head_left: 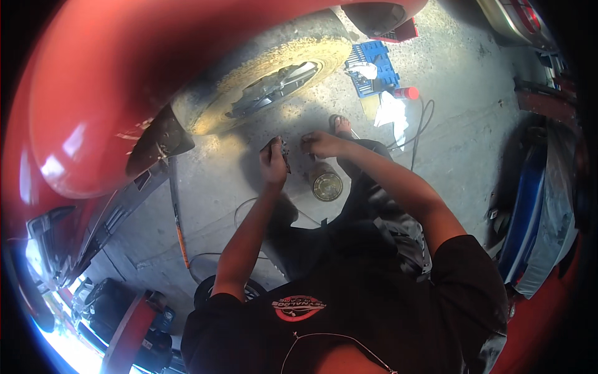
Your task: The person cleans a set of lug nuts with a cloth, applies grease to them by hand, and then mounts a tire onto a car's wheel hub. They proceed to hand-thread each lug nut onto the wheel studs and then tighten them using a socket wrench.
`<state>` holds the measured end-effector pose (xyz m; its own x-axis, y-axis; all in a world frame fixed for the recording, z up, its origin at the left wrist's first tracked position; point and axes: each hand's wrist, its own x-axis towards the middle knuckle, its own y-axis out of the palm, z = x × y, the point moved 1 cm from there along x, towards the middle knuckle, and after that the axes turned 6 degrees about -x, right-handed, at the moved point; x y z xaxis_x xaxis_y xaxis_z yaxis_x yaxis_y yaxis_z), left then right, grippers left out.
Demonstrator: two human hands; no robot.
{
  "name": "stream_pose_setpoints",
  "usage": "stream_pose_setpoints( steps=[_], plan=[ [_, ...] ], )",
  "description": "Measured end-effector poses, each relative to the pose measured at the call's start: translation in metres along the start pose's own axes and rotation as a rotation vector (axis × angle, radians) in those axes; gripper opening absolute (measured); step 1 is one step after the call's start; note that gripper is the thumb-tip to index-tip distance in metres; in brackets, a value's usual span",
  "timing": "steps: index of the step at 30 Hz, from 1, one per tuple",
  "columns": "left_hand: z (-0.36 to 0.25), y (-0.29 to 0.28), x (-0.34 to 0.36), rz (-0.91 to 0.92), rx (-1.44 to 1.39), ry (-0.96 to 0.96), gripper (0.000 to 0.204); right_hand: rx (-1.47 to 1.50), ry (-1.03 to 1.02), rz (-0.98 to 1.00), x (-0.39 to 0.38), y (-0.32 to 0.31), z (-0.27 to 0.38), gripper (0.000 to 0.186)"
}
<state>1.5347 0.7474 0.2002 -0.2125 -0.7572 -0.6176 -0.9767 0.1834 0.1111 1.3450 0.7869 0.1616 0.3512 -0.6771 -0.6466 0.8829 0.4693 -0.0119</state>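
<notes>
In my left hand (273, 162) is a small dark part (286, 157) with an uneven edge, its kind too small to tell, gripped between thumb and fingers. My right hand (321, 144) hovers a short way to the right of it, fingers curled together; whatever they pinch, if anything, is too small to make out. Just below the right hand, between my legs, stands a round can (327, 186) with a yellowish, dark-marked top. Ahead of both hands is a muddy wheel (268, 81) under the red car body (93, 106).
A blue tool case (387, 59) lies open ahead on the right, with white cloths (391, 115) and a red-capped can (408, 93) beside it. A dark cable (427, 118) curls over the floor. At left an orange-ended rod (182, 246) lies along the floor.
</notes>
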Motion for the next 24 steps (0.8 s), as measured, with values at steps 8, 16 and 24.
stream_pose_setpoints(
  steps=[8, 16, 24],
  plan=[
    [0.223, 0.016, 0.201, 0.468, 0.575, 0.243, 0.043, -0.486, -0.028, 0.235, 0.130, -0.184, -0.294, 0.029],
    [0.303, 0.040, 0.283, 0.274, 0.148, -0.717, 0.029, -0.719, -0.383, -0.508, 0.208, -0.158, -0.460, 0.015],
    [0.349, 0.010, 0.313, 0.027, -0.086, -0.676, 0.024, 0.325, 0.150, -0.519, 0.217, -0.112, -0.423, 0.029]
  ],
)
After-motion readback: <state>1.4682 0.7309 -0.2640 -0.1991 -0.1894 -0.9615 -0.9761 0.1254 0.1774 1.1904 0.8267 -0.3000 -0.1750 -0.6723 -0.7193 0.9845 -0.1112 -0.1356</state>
